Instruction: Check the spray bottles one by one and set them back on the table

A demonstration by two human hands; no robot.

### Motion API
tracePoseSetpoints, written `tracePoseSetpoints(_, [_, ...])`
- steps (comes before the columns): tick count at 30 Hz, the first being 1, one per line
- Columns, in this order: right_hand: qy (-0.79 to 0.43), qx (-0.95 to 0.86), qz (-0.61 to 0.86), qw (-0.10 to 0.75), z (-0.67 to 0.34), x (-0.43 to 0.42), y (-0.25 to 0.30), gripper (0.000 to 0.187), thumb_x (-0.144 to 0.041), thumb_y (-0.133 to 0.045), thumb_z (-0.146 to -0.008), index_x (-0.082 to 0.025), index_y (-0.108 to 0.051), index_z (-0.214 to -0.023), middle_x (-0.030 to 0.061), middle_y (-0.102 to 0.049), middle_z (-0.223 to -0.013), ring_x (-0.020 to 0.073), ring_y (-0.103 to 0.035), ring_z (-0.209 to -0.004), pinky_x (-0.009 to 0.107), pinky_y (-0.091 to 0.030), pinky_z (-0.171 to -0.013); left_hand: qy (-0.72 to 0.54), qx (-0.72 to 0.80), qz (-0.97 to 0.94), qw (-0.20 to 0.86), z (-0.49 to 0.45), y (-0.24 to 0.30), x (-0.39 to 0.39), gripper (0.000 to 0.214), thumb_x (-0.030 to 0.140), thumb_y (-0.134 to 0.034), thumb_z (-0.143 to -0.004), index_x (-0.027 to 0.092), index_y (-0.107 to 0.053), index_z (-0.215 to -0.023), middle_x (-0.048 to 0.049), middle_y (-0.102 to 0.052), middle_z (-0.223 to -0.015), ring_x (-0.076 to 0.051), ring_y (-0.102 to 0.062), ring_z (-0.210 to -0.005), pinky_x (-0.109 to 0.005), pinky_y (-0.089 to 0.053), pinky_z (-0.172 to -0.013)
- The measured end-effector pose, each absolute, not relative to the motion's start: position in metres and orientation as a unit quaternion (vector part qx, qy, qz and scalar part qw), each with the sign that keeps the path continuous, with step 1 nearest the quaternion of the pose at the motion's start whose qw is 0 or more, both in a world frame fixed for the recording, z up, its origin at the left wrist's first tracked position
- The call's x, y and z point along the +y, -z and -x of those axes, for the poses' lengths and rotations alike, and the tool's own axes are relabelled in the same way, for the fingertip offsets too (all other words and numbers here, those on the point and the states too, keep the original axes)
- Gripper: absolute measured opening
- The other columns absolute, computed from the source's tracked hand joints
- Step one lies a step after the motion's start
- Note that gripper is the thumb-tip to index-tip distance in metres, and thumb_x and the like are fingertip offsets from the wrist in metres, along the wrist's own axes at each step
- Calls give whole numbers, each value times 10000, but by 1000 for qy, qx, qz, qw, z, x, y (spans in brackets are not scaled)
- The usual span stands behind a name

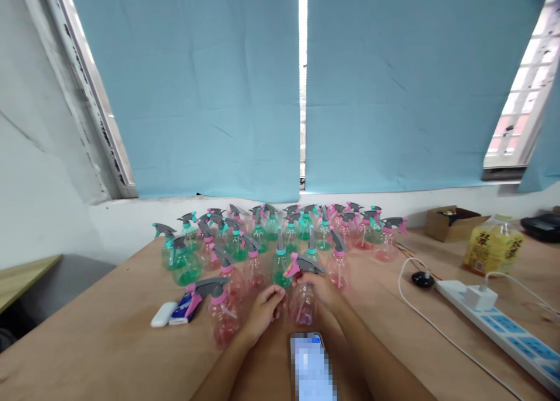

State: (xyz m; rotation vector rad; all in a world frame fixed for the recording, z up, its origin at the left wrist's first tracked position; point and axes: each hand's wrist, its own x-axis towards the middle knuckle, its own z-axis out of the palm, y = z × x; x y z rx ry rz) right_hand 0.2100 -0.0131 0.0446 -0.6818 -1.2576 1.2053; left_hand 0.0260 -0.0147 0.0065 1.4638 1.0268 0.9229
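My right hand (318, 285) is closed around the neck and trigger of a clear pinkish spray bottle (305, 309) with a grey and pink head. The bottle is upright at the middle of the table. Just left of it, my left hand (268, 309) has its fingers curled in, and nothing shows in it. A pink spray bottle (224, 322) stands close by on the left. Behind both hands are several more spray bottles, among them a green one (280, 261) and a pink one (338, 267). A phone (311, 366) with a blurred screen lies in front, between my forearms.
At left lie a white case (164, 314) and a blue packet (181, 309). To the right, a white power strip (503, 331) with a plugged charger and cable stretches along the table, near a black round object (422, 279), a yellow-labelled jug (492, 246) and an open cardboard box (450, 226).
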Motion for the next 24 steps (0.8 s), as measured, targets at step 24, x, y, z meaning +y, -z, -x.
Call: tracePoseSetpoints(24, [-269, -655, 273, 651, -204, -29, -57, 151, -340, -642, -847, -216, -684, -920, 46, -594, -912, 209, -543, -868, 316, -417, -780, -413, 418, -613, 529, -27, 3, -11, 399, 576, -623, -799, 178, -591, -820, 38, -584, -644, -74, -445, -459, -198, -280, -458])
